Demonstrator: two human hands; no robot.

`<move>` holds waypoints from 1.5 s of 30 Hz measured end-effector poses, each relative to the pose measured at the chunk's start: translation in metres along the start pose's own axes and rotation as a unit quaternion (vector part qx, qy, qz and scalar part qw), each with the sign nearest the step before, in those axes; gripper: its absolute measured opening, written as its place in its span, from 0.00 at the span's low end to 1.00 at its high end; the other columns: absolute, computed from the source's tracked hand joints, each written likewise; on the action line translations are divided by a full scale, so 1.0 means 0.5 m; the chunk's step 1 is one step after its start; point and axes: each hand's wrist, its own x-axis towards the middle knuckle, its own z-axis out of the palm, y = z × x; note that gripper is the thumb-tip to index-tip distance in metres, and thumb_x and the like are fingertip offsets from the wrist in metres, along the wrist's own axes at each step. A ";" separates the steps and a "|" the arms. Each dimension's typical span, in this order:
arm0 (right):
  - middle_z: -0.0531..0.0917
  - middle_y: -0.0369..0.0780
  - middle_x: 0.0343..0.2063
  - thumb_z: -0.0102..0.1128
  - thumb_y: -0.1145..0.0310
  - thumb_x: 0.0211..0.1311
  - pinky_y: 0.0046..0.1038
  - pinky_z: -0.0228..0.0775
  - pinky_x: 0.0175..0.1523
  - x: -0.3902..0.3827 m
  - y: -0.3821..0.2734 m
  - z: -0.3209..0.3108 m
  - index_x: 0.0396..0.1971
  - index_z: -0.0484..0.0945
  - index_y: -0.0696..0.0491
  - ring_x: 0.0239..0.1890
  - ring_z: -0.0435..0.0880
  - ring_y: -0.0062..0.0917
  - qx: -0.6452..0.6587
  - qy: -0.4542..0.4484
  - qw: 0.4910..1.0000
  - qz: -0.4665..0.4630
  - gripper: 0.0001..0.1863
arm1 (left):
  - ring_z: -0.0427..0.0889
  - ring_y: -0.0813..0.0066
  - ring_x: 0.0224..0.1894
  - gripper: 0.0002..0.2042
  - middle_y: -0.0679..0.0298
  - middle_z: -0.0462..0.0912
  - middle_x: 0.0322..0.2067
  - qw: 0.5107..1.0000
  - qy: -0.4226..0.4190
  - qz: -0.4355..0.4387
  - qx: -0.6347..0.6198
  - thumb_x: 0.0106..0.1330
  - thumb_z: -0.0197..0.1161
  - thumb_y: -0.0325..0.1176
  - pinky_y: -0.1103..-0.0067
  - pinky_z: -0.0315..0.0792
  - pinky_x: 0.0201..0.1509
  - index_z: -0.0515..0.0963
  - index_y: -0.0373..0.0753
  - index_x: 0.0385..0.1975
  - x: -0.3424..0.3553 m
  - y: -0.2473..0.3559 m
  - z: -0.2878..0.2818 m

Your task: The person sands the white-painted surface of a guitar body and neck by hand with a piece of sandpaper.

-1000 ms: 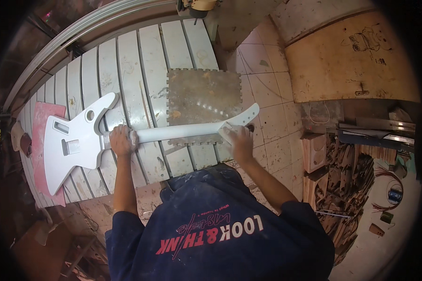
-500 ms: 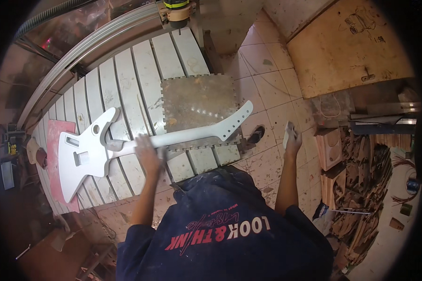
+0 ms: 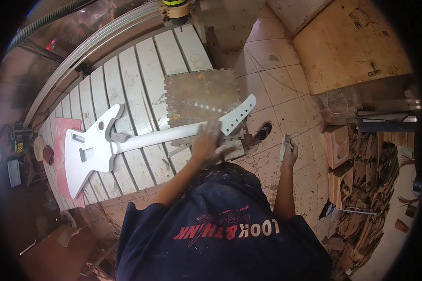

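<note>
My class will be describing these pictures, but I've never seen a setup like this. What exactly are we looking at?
There is no robot here: just a person working with two bare hands. All the pictures come from one wide fisheye camera on the person's head, looking down, so straight edges bend near the rim and the dark blue shirt fills the bottom.

A white, stringless electric guitar lies across a slatted table, its body over a pink sheet and its neck over a brown jigsaw-edged mat.

The left hand is open at the neck, near the headstock; blur hides how firmly it touches. The right hand, away from the guitar, holds a small pale block.
</note>
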 end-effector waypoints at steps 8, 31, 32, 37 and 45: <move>0.82 0.46 0.55 0.67 0.62 0.68 0.34 0.75 0.58 0.007 -0.009 0.016 0.61 0.74 0.57 0.55 0.82 0.32 -0.008 0.015 1.000 0.026 0.25 | 0.45 0.46 0.81 0.51 0.43 0.52 0.78 0.907 0.092 -0.371 0.178 0.68 0.52 0.70 0.47 0.38 0.81 0.51 0.32 0.78 -0.258 -0.218 -0.124; 0.80 0.44 0.57 0.61 0.65 0.69 0.33 0.74 0.62 0.070 -0.053 0.097 0.61 0.74 0.58 0.58 0.81 0.33 0.067 -0.065 0.995 -0.027 0.23 | 0.47 0.49 0.81 0.50 0.48 0.54 0.78 0.868 0.174 -0.431 0.176 0.67 0.59 0.65 0.50 0.39 0.82 0.52 0.34 0.78 -0.354 -0.325 -0.161; 0.80 0.43 0.56 0.61 0.65 0.70 0.33 0.75 0.60 0.066 -0.059 0.099 0.61 0.74 0.58 0.57 0.82 0.33 0.076 -0.059 0.995 -0.025 0.23 | 0.46 0.48 0.81 0.51 0.48 0.53 0.78 0.848 0.159 -0.473 0.177 0.66 0.60 0.65 0.50 0.38 0.82 0.51 0.32 0.78 -0.354 -0.328 -0.168; 0.81 0.42 0.54 0.61 0.64 0.70 0.32 0.78 0.53 0.023 -0.107 0.119 0.61 0.74 0.55 0.53 0.82 0.31 0.099 -0.068 0.993 -0.014 0.23 | 0.43 0.43 0.81 0.55 0.47 0.48 0.79 0.918 0.210 -0.322 0.101 0.64 0.59 0.70 0.49 0.37 0.82 0.50 0.31 0.78 -0.227 -0.175 -0.064; 0.81 0.42 0.51 0.60 0.64 0.69 0.31 0.79 0.48 -0.028 -0.169 0.164 0.62 0.74 0.55 0.49 0.83 0.30 0.146 -0.140 0.979 -0.031 0.24 | 0.48 0.48 0.81 0.50 0.51 0.51 0.80 0.931 0.148 -0.309 0.122 0.65 0.58 0.68 0.47 0.40 0.81 0.52 0.40 0.79 -0.303 -0.225 -0.110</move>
